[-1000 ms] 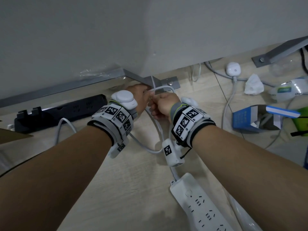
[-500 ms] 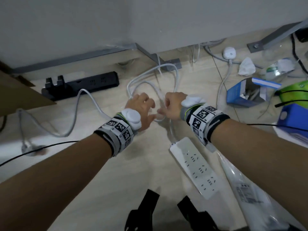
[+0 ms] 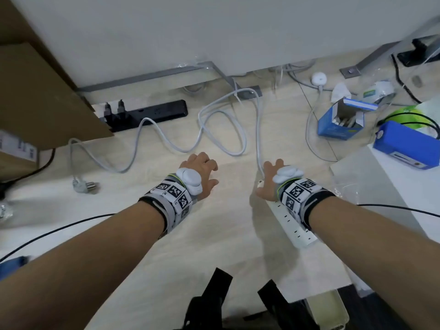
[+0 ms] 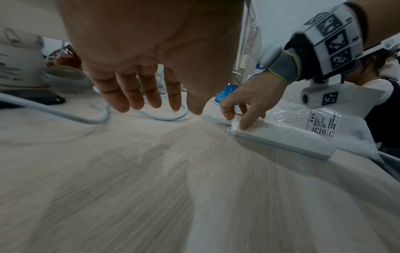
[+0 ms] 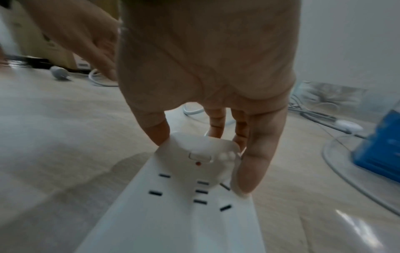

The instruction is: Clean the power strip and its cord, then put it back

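Hands first: the right hand (image 3: 270, 184) pinches the cord end of the white power strip (image 3: 289, 221), lower right of the frame on the floor. Left hand (image 3: 202, 173) hangs spread, holding nothing. Strip looks light and stiff (cord (image 3: 214, 129) floppy); grab its sides.

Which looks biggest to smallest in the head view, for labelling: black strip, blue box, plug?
1. Black strip, longest.
2. Blue box, though it looks similar in area, so the order is unsure.
3. Plug, clearly smallest.
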{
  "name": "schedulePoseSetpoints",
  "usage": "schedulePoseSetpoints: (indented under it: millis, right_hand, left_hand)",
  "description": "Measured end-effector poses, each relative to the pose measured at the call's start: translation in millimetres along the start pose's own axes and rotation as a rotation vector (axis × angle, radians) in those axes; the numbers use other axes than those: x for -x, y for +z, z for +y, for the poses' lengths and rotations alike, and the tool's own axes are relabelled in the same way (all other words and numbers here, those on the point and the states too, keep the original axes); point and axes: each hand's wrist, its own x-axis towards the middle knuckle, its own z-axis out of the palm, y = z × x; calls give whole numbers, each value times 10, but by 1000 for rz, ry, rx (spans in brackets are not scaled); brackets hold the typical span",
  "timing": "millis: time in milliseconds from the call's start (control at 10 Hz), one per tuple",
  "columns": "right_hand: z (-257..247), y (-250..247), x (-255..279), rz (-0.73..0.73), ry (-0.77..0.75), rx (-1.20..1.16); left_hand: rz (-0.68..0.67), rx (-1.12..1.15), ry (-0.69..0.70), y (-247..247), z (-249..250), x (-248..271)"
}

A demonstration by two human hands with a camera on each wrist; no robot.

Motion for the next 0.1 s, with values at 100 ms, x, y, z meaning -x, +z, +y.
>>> schedulePoseSetpoints:
  millis: [100]
  right_hand:
    - [42,-3,-12,88,6,86]
  left_hand:
    - [20,-19,-26,-92,-131,105]
